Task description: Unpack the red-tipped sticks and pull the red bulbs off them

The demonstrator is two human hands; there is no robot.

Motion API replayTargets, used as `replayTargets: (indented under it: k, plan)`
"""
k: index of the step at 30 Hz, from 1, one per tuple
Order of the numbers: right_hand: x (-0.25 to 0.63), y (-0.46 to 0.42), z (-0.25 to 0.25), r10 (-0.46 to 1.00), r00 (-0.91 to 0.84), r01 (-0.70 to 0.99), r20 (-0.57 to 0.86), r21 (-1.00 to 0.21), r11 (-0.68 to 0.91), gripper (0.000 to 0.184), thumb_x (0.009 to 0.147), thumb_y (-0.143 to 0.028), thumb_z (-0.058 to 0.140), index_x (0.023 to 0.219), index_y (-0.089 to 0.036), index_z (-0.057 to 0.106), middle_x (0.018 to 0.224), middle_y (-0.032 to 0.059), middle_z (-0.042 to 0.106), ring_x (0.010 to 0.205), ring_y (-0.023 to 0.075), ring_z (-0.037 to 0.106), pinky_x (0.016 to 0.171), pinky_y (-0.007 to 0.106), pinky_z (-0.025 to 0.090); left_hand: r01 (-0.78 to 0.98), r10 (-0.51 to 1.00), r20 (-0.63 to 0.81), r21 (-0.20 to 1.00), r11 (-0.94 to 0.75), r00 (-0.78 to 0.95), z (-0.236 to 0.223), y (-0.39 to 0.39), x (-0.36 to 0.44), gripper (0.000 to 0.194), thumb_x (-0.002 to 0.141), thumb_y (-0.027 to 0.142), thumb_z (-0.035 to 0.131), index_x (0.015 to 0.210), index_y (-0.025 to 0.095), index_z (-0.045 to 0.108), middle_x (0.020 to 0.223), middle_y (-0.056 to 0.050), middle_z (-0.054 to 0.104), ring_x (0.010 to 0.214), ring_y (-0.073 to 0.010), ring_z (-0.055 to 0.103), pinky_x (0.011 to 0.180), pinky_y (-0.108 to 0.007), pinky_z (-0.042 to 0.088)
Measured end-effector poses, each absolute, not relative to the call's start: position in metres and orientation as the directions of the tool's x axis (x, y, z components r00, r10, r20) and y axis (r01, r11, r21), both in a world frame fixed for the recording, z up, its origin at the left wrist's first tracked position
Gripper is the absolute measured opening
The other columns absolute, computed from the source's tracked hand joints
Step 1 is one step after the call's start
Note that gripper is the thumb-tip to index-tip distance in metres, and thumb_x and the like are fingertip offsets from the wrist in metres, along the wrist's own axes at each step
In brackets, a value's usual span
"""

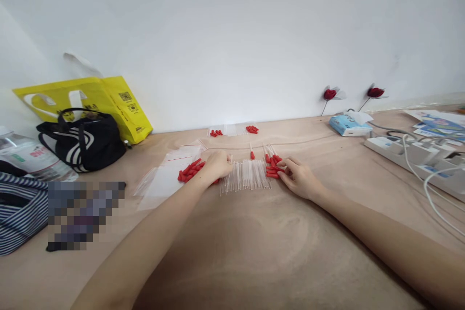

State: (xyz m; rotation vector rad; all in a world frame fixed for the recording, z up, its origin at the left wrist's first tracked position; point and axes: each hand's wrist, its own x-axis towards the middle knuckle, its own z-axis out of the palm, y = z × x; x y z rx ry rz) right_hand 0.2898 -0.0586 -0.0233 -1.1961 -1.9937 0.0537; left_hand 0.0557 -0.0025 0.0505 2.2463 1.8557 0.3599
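Thin clear tubes lie side by side in a row on the wooden table. At the row's left end is my left hand, its fingers pinched together; what lies between the fingertips is too small to make out. A heap of red rubber bulbs is beside that wrist, partly hidden by it. My right hand is at the right end of the row, thumb and fingers closed on a red rubber bulb among several. Some bulbs there have clear tubes in them. One bulb with a tube lies apart behind the row.
Clear zip bags lie left; another bag with red bulbs is by the wall. A yellow bag, black bag and plastic bottle stand left. Tissues and a power strip with cables are right.
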Motion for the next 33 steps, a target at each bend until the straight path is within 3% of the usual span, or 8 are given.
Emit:
replayTargets:
  k: [5, 10, 16, 23, 26, 30, 33]
  plan:
    - [0.292, -0.057, -0.025, 0.766, -0.248, 0.722, 0.593, -0.414, 0.554, 0.013, 0.076, -0.014, 0.045, 0.085, -0.018, 0.053, 0.083, 0.0055, 0.053, 0.069, 0.0136, 0.055, 0.06, 0.026, 0.049, 0.964, 0.982, -0.02, 0.197, -0.178, 0.186, 0.048, 0.0, 0.064, 0.012, 0.059, 0.016, 0.056, 0.069, 0.015, 0.064, 0.055, -0.005, 0.063, 0.064, -0.0188, 0.06, 0.059, -0.025, 0.042]
    - [0.293, -0.055, -0.028, 0.776, -0.247, 0.727, 0.58, -0.418, 0.544, 0.015, 0.075, -0.013, 0.045, 0.084, -0.018, 0.055, 0.081, 0.0049, 0.053, 0.066, 0.0128, 0.054, 0.057, 0.025, 0.048, 0.972, 0.981, -0.049, 0.154, -0.177, 0.186, 0.044, -0.003, 0.065, 0.025, 0.061, 0.02, 0.058, 0.085, 0.015, 0.064, 0.061, -0.007, 0.065, 0.068, -0.0205, 0.062, 0.06, -0.025, 0.043]
    - [0.289, -0.058, -0.023, 0.745, -0.221, 0.71, 0.629, -0.42, 0.565, 0.011, 0.078, -0.02, 0.046, 0.082, -0.018, 0.057, 0.08, 0.0051, 0.055, 0.066, 0.0132, 0.055, 0.056, 0.026, 0.047, 0.969, 0.98, -0.005, 0.147, -0.196, 0.199, 0.045, -0.001, 0.064, 0.024, 0.065, 0.024, 0.057, 0.086, 0.014, 0.063, 0.075, -0.011, 0.067, 0.076, -0.0223, 0.062, 0.064, -0.027, 0.044]
    - [0.287, -0.063, -0.017, 0.718, -0.351, 0.738, 0.6, -0.294, 0.607, 0.014, 0.075, -0.033, 0.057, 0.08, -0.02, 0.058, 0.081, 0.0046, 0.059, 0.078, 0.017, 0.056, 0.07, 0.031, 0.044, 0.955, 0.975, 0.04, 0.198, -0.22, 0.217, 0.041, 0.031, 0.093, 0.027, 0.071, 0.037, 0.051, 0.079, 0.016, 0.065, 0.083, -0.01, 0.067, 0.083, -0.0218, 0.061, 0.07, -0.027, 0.044]
    - [0.286, -0.062, -0.018, 0.728, -0.369, 0.776, 0.578, -0.239, 0.584, 0.013, 0.076, -0.032, 0.055, 0.075, -0.019, 0.058, 0.077, 0.0036, 0.059, 0.075, 0.0162, 0.055, 0.069, 0.031, 0.042, 0.962, 0.985, 0.007, 0.213, -0.172, 0.174, 0.032, 0.049, 0.111, 0.036, 0.066, 0.044, 0.054, 0.083, 0.015, 0.065, 0.087, -0.012, 0.066, 0.085, -0.0244, 0.06, 0.067, -0.028, 0.045]
    - [0.288, -0.061, -0.017, 0.723, -0.398, 0.801, 0.565, -0.17, 0.574, 0.017, 0.079, -0.032, 0.052, 0.069, -0.019, 0.058, 0.07, 0.0027, 0.059, 0.07, 0.0152, 0.053, 0.066, 0.03, 0.039, 0.97, 0.992, -0.055, 0.221, -0.097, 0.112, 0.022, 0.064, 0.125, 0.041, 0.054, 0.036, 0.064, 0.088, 0.014, 0.064, 0.09, -0.014, 0.066, 0.085, -0.0251, 0.061, 0.066, -0.027, 0.045]
    - [0.291, -0.06, -0.015, 0.718, -0.394, 0.816, 0.573, -0.142, 0.561, 0.019, 0.079, -0.033, 0.052, 0.068, -0.018, 0.058, 0.071, 0.0036, 0.059, 0.07, 0.0156, 0.053, 0.064, 0.029, 0.036, 0.968, 0.992, -0.07, 0.237, -0.085, 0.104, 0.02, 0.066, 0.129, 0.04, 0.053, 0.031, 0.065, 0.09, 0.015, 0.063, 0.091, -0.013, 0.066, 0.085, -0.0236, 0.061, 0.067, -0.025, 0.044]
